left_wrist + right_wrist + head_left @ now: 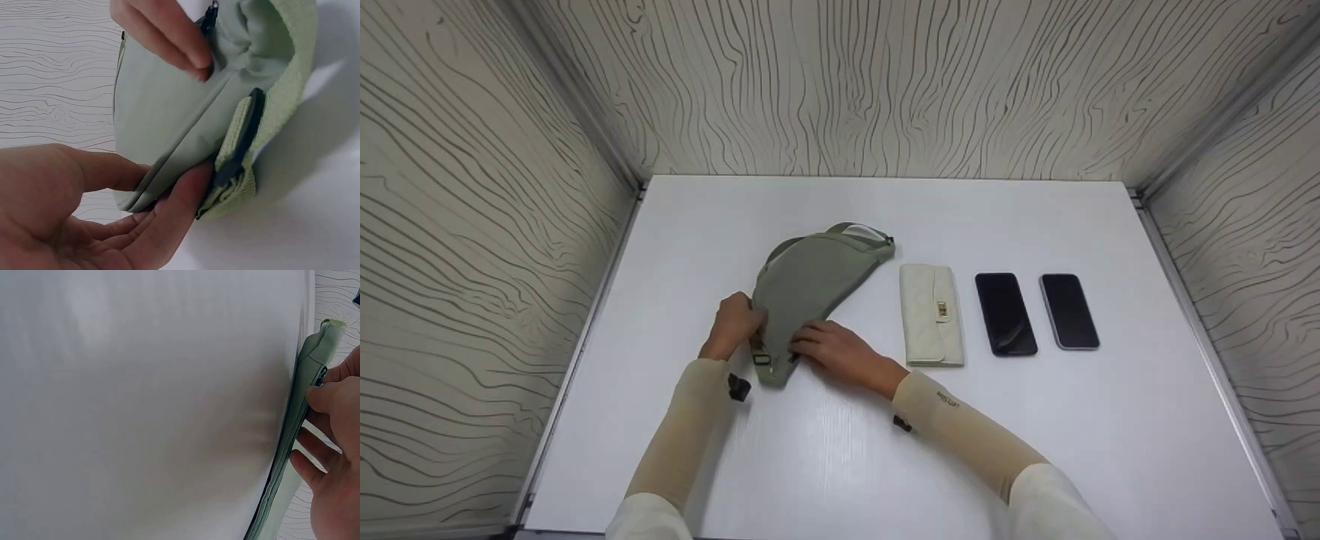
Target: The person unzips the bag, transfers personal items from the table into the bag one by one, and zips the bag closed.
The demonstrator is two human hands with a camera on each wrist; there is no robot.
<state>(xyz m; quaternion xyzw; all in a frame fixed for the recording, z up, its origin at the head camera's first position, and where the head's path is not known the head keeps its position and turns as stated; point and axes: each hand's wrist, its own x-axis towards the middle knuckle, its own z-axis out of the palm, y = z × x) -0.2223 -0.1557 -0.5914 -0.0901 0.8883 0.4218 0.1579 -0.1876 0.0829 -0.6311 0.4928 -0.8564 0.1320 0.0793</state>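
Left hand (42, 208) pinches the bag (810, 274) near one end, right hand (836, 352) its zip (321, 375); I'd keep that edge taut so it runs smoothly.

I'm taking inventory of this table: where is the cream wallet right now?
In the head view, the cream wallet lies on the white table, right of centre, between the green bag and the nearer black phone.

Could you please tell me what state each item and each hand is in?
Green bag: being handled; whether zipped, unclear
Cream wallet: flap folded closed, lying flat
Black phone: face up, screen dark
Silver-edged phone: face up, screen dark
Left hand: pinching the bag's edge
Right hand: pinching the bag's edge
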